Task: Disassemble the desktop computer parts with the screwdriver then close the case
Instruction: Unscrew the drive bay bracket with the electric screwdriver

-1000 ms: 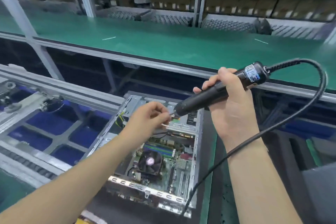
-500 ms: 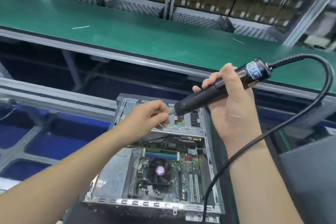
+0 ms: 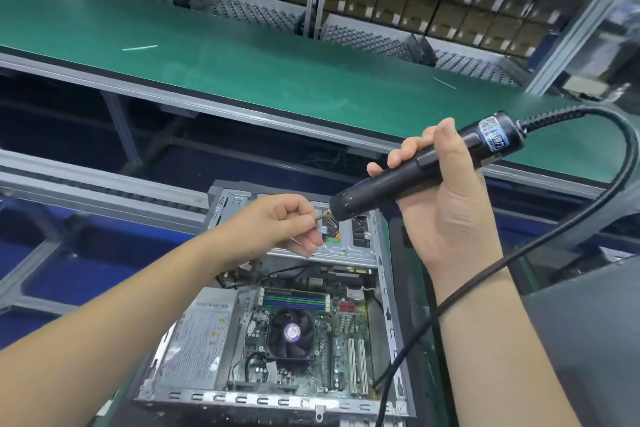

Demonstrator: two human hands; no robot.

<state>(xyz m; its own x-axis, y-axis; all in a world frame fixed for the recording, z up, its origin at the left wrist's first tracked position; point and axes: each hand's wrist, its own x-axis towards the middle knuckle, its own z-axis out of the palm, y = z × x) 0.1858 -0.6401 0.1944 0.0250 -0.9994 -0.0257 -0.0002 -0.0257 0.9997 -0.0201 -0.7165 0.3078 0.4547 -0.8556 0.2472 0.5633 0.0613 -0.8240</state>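
Screwdriver: the black electric screwdriver with a thick black cable is in the air above the far end of the case, between the two hands.
Right hand: the right hand grips the middle of the screwdriver body, fingers curled around it, thumb side toward the camera.
Left hand: the left hand has curled fingers, and the fingertips pinch the thin metal bit at the tool's front end.
Axis: the long axis goes from upper right to lower left; the bit end points down-left toward the left hand, and the cable end points up-right.
Case: the open grey metal computer case lies on its side below both hands, with the green motherboard and black round cooler fan visible inside.
Background: a long green conveyor belt runs behind the case.
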